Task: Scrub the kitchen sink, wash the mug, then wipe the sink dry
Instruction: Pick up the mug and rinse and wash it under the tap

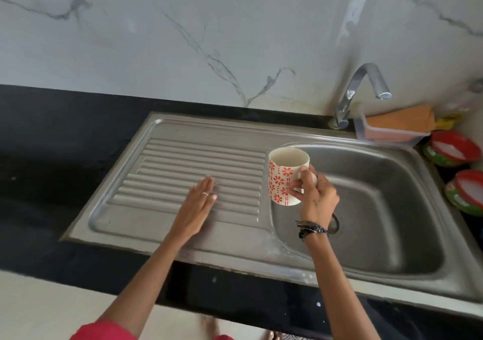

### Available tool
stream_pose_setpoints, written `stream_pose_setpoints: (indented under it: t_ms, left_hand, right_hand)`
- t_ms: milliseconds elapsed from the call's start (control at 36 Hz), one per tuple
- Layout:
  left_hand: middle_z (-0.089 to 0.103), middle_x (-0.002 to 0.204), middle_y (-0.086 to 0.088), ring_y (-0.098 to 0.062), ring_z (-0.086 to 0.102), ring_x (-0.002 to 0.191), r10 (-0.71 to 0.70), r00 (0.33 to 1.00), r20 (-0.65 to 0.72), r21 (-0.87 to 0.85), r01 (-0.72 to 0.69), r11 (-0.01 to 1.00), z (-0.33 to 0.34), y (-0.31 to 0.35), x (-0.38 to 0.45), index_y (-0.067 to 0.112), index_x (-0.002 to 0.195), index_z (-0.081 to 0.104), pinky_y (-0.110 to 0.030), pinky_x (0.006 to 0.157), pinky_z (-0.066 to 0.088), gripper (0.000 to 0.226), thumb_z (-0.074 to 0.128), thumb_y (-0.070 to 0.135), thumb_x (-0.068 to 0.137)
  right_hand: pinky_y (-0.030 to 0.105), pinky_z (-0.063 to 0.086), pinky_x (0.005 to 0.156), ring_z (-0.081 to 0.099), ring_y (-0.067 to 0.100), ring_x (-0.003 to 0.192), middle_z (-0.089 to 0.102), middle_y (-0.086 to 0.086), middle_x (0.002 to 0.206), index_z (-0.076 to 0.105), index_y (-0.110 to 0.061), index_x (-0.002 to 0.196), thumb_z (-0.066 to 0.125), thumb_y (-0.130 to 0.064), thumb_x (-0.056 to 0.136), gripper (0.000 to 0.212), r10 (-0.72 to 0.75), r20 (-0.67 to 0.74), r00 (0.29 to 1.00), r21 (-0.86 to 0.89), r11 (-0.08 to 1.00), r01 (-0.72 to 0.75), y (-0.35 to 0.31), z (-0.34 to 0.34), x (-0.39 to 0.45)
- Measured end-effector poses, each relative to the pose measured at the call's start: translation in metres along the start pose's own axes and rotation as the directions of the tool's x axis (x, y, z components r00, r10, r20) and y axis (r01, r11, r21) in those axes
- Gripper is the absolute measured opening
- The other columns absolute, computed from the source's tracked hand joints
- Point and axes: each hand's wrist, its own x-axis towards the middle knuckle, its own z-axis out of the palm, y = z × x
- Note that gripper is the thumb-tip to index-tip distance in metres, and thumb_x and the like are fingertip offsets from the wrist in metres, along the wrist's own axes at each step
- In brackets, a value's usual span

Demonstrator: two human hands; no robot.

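And there was the mug (pixel 283 177), white with red flowers, held upright in the air right over the seam where the ribbed drainboard (pixel 198 172) met the sink (pixel 379 209) basin. The right hand (pixel 316 198) had its grip closed round the handle, thumb and fingers curled on it, the mug's mouth facing up and looking empty inside. The left hand (pixel 198 203) lay flat, fingers straight, on the drainboard ridges, holding nothing. The tap (pixel 366 91) stood at the back of the sink with no water visibly running, and a clear tub with an orange cloth or sponge (pixel 402 122) sat just beside it on the black tabletop (pixel 52 156). By the look of it, the mug-washing step was the one in hand, though whether the wash was starting or finished could not be told. Next would likely call for carrying the mug toward the spout, over the basin, and freeing the left hand to open the tap or fetch the scrubber.
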Motion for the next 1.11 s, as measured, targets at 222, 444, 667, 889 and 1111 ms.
stream_pose_setpoints:
  t_ms: [222, 444, 667, 889, 1111]
  left_hand:
    - [0.016, 0.155, -0.016, -0.028, 0.011, 0.144, -0.472, 0.854, -0.218, 0.138, 0.506, 0.851, -0.048, -0.111, -0.028, 0.0, 0.146, 0.018, -0.044, 0.117, 0.009, 0.054, 0.032, 0.027, 0.102]
    - [0.001, 0.157, -0.011, -0.028, -0.001, 0.145, -0.611, 0.771, -0.182, 0.212, 0.637, 0.741, -0.041, -0.094, -0.029, 0.007, 0.149, 0.005, -0.06, 0.112, 0.002, 0.061, 0.017, 0.042, 0.1]
    - [-0.001, 0.157, -0.01, -0.022, -0.001, 0.146, -0.258, 0.964, -0.068, 0.277, 0.266, 0.923, 0.028, 0.004, -0.021, 0.008, 0.149, 0.006, -0.041, 0.118, 0.001, 0.064, 0.009, 0.045, 0.098]
    - [0.002, 0.157, -0.004, -0.016, 0.001, 0.146, 0.239, 0.925, 0.294, 0.129, -0.286, 0.949, 0.101, 0.126, -0.006, 0.011, 0.149, 0.005, -0.037, 0.12, 0.0, 0.087, -0.018, 0.058, 0.081]
    - [-0.003, 0.155, 0.007, 0.0, -0.008, 0.14, 0.255, 0.939, 0.229, 0.035, -0.27, 0.962, 0.054, 0.091, -0.009, 0.022, 0.148, 0.001, -0.023, 0.117, -0.008, 0.059, 0.008, 0.049, 0.096]
  right_hand:
    - [0.035, 0.06, 0.066, 0.067, 0.004, 0.059, 0.07, 0.016, 0.088, 0.063, -0.001, 0.118, 0.055, -0.025, 0.093, 0.035, 0.014, 0.064, 0.998, -0.064, 0.998, -0.01, 0.004, 0.012, -0.009]
    - [0.034, 0.061, 0.065, 0.065, -0.002, 0.053, 0.066, 0.002, 0.07, 0.065, -0.003, 0.116, 0.055, -0.023, 0.093, 0.032, 0.041, 0.069, 0.997, -0.087, 0.996, -0.035, 0.011, 0.011, -0.006]
    - [0.019, 0.058, 0.055, 0.065, -0.001, 0.051, 0.066, 0.007, 0.073, 0.061, 0.0, 0.121, 0.054, -0.02, 0.094, 0.034, 0.051, 0.047, 0.998, -0.035, 0.998, -0.05, 0.01, -0.002, 0.001]
    - [0.039, 0.059, 0.065, 0.066, 0.011, 0.061, 0.067, 0.009, 0.082, 0.063, -0.002, 0.117, 0.056, -0.022, 0.093, 0.032, 0.001, -0.005, 1.0, -0.059, 0.998, -0.001, -0.004, -0.022, 0.005]
    - [0.041, 0.059, 0.067, 0.067, 0.02, 0.065, 0.068, 0.013, 0.086, 0.064, -0.002, 0.116, 0.056, -0.024, 0.092, 0.033, -0.004, -0.007, 1.0, -0.052, 0.999, 0.004, -0.011, -0.024, -0.006]
